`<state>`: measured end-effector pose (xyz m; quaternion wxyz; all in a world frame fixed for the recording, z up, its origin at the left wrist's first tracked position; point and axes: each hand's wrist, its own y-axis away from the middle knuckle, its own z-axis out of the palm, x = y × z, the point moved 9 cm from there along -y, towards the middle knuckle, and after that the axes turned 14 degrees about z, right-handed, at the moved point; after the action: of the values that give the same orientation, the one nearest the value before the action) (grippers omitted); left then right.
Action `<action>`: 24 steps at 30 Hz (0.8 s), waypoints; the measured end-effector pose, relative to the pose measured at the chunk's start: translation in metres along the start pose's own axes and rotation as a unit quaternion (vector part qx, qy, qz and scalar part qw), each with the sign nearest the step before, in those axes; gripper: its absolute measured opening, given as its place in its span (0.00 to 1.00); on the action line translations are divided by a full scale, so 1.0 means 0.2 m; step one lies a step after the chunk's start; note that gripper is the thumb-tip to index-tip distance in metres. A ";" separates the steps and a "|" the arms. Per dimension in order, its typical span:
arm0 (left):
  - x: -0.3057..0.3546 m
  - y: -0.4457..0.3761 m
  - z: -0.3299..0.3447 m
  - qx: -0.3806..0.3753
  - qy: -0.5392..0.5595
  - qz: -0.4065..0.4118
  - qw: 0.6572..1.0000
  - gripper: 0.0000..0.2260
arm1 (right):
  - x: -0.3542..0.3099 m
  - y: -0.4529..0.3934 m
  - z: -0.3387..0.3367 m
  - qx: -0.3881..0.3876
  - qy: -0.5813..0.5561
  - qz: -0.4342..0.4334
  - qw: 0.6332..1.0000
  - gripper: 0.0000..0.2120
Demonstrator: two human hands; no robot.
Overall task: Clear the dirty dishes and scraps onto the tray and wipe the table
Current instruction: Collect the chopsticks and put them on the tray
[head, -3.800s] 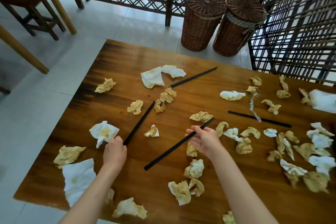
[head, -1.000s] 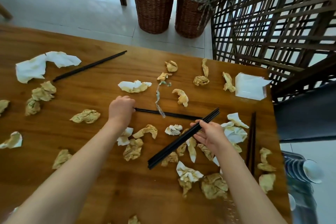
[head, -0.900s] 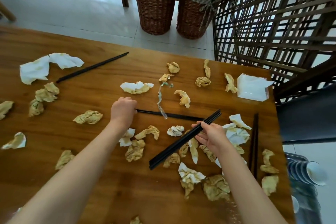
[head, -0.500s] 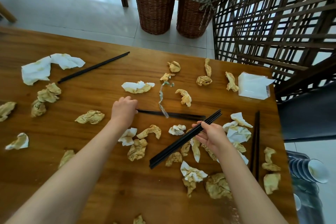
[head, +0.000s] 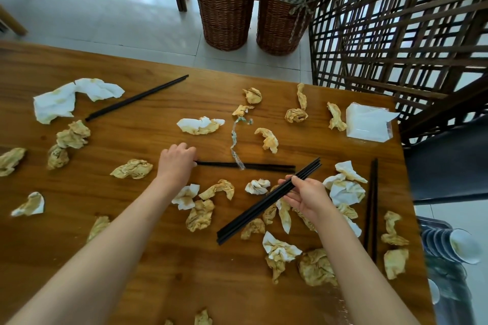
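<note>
Gripping black chopsticks (head: 266,199) w/ right hand (head: 307,196); left hand (head: 176,162) pinches another chopstick (head: 245,166).

Tabletop (head: 79,219): you have warm honey-brown wood with darker grain streaks
Chopsticks (head: 264,206): plain black, as is the pair (head: 371,206) along your right edge
Crumpled napkins (head: 200,125): white, stained yellow-brown
Napkin pack (head: 369,124): clear wrap over white, at your far right corner
Baskets (head: 224,2): brown woven wicker beyond your far edge
Lattice screen (head: 396,34): dark brown criss-cross
</note>
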<state>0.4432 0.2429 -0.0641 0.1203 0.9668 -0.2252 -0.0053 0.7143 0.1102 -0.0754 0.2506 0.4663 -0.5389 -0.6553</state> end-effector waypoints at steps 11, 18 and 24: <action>-0.03 0.00 -0.03 0.001 -0.039 -0.007 0.999 0.07 | 0.00 0.01 -0.01 -0.002 -0.009 0.002 1.000 0.08; 0.17 -0.02 -0.12 0.084 -0.008 0.001 0.996 0.16 | -0.01 0.00 -0.05 0.002 -0.006 0.001 1.000 0.08; 0.62 -0.13 -0.11 0.076 0.059 0.170 0.981 0.16 | -0.02 -0.03 -0.10 -0.002 -0.013 0.005 1.000 0.08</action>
<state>0.5680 0.2163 -0.0436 0.0584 0.9192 -0.3790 0.0891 0.7343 0.1062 -0.0799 0.2480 0.4542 -0.5429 -0.6614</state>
